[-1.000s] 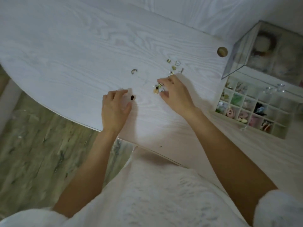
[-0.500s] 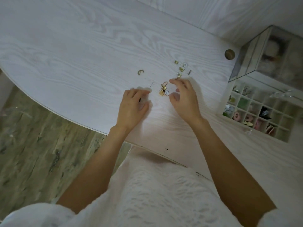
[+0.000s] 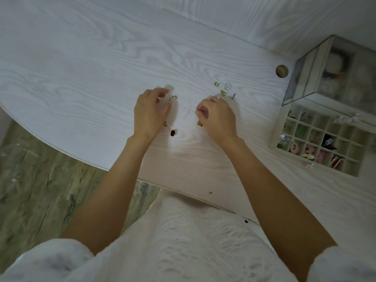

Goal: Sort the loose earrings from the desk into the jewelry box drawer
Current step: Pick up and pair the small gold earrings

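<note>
Loose earrings lie on the white wood-grain desk [image 3: 91,68]. A small cluster of gold earrings [image 3: 222,91] sits just beyond my right hand [image 3: 218,119]. That hand is pinched on a gold drop earring [image 3: 199,123], which hangs below its fingertips. My left hand [image 3: 149,112] is curled over a gold hoop earring [image 3: 173,97], which lies between index finger and thumb; I cannot tell if they touch it. A dark oval earring [image 3: 173,132] lies near my left wrist, with a tiny gold piece [image 3: 165,124] beside it. The jewelry box drawer [image 3: 276,127] stands pulled out at the right.
The drawer has many small compartments holding colourful pieces. Above it is the glass-walled jewelry box [image 3: 305,78]. A round cable hole [image 3: 282,71] is in the desk near the box. The desk's curved front edge [image 3: 81,159] runs close to my body, with floor below on the left.
My left hand moved away from me to the hoop earring, uncovering the dark earring. My right hand closed on the gold drop earring and drew back slightly from the cluster.
</note>
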`<state>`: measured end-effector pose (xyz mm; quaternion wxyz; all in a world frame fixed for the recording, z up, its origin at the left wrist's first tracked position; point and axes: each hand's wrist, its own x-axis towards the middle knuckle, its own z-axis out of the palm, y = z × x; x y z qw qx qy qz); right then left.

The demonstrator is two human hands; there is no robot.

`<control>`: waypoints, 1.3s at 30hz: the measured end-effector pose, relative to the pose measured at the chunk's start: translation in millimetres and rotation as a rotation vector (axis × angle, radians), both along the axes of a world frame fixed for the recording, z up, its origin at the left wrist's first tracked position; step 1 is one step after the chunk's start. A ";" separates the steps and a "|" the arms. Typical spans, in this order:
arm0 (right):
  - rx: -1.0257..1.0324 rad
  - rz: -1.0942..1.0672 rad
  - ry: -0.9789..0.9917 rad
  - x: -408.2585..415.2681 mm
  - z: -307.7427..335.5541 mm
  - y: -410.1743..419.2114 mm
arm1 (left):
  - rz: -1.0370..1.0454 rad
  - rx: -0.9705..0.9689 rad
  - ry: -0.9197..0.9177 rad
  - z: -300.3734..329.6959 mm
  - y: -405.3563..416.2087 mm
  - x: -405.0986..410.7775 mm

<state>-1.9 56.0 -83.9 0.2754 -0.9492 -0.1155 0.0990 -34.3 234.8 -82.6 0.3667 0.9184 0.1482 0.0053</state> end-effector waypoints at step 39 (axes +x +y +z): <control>-0.077 0.038 -0.157 10.2 16.5 20.4 | -0.210 -0.034 0.027 -2.2 -20.8 20.2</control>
